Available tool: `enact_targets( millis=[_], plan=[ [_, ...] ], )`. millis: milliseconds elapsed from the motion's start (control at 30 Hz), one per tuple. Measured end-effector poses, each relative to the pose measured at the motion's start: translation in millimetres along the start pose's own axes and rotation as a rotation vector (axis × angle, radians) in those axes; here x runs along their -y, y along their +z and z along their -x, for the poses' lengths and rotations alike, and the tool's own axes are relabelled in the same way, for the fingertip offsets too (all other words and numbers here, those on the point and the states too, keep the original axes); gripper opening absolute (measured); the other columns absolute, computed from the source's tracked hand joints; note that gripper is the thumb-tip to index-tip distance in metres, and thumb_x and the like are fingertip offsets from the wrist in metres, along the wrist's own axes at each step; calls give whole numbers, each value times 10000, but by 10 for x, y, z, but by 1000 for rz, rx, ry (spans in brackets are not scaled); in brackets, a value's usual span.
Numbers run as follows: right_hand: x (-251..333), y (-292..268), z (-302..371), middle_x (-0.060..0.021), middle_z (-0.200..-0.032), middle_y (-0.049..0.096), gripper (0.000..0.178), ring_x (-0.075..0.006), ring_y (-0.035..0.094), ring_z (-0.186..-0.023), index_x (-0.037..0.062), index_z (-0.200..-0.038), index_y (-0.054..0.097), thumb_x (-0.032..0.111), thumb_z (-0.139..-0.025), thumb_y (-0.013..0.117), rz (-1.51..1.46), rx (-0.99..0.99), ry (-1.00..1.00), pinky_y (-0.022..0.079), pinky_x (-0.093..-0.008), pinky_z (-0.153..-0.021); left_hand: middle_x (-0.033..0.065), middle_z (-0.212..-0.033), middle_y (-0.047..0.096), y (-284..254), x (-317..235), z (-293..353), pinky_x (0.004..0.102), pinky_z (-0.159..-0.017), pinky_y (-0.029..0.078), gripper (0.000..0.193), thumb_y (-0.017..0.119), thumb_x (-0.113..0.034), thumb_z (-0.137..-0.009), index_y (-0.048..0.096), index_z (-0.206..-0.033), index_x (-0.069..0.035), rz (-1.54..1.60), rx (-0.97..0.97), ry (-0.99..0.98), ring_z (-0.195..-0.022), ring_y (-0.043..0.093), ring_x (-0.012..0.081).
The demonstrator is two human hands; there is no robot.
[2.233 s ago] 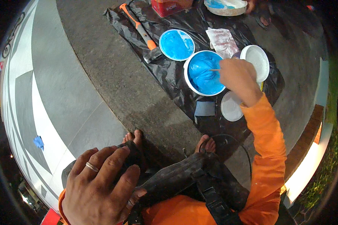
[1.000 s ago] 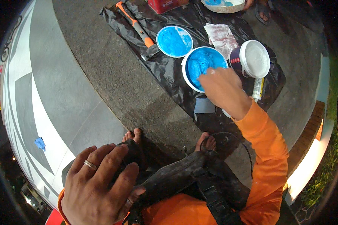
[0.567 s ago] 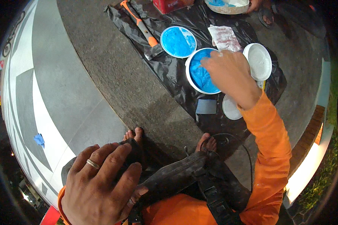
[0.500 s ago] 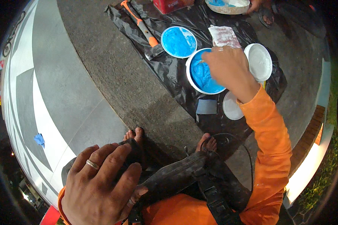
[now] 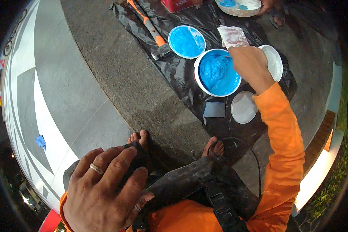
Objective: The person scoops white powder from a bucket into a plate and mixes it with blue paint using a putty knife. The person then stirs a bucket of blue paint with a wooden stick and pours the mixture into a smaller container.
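Observation:
A white tub [image 5: 197, 78] holds thick blue paint [image 5: 216, 73] with swirl ridges on its surface. At the tub's far right rim my right hand [image 5: 252, 65] is closed, fingers curled downward. A small thin end shows by its fingertips over the paint, but the rest of what it grips is hidden. My left hand [image 5: 110, 185], with a ring on one finger, rests palm down on my dark-clad knee [image 5: 135, 154], fingers stretched out and holding nothing.
Around the tub on black plastic sheeting [image 5: 181, 73] lie a blue-coated lid [image 5: 186, 41], an orange-handled hammer [image 5: 150, 29], a smeared white packet [image 5: 232, 36], a grey-blue pad [image 5: 214, 109], a clear lid [image 5: 244, 107] and a white container [image 5: 273, 62]. Another person's hand [image 5: 265, 6] touches a paint bowl [image 5: 237, 8].
My right hand has moved right, from over the paint to the tub's rim, uncovering more of the blue surface. The paint's swirls have changed shape. My left hand stays on the knee.

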State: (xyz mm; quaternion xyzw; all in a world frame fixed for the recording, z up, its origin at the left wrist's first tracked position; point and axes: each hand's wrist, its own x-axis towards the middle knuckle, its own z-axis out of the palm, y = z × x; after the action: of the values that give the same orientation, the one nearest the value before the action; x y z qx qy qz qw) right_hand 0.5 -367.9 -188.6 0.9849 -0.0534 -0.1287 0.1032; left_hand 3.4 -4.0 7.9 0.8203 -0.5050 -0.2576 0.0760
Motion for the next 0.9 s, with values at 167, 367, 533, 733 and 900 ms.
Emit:
enact_targets(
  millis=[167,367,533,733,900],
  plan=[
    [-59,105,93,-185,-885,729,140,-349,724,-838,64,-903,732,76,-830,613,-13,43,38,560,-471,-699,216,-1137,645,-25,11,19,535,-894,504,463,694,-437,-828,651,-1034,-24,9,20,-13,-1034,644,428],
    [-27,64,182,-192,-893,725,107,-349,718,-868,54,-860,735,78,-809,644,25,166,9,560,-466,-717,214,-1135,646,17,12,35,533,-891,506,469,684,-454,-835,654,-1032,-30,-9,-26,19,-1033,646,424],
    [-11,-26,333,-195,-888,735,105,-344,733,-837,54,-818,760,90,-762,679,-5,205,-79,577,-463,-700,212,-1134,645,14,-20,44,531,-885,507,464,675,-453,-842,652,-1032,-31,-12,-38,19,-1024,649,420],
    [41,-317,420,-192,-864,726,86,-356,725,-825,56,-797,746,95,-757,681,-115,188,-108,565,-473,-702,212,-1132,642,13,-61,18,530,-881,507,457,676,-449,-845,654,-1030,-32,-15,-43,34,-1018,649,421],
    [49,-508,439,-200,-857,719,95,-357,719,-802,52,-787,742,102,-762,665,-219,16,-66,557,-475,-682,215,-1136,639,24,-86,0,532,-885,502,462,672,-456,-847,654,-1030,-32,-18,-40,28,-1024,645,427]
  ],
)
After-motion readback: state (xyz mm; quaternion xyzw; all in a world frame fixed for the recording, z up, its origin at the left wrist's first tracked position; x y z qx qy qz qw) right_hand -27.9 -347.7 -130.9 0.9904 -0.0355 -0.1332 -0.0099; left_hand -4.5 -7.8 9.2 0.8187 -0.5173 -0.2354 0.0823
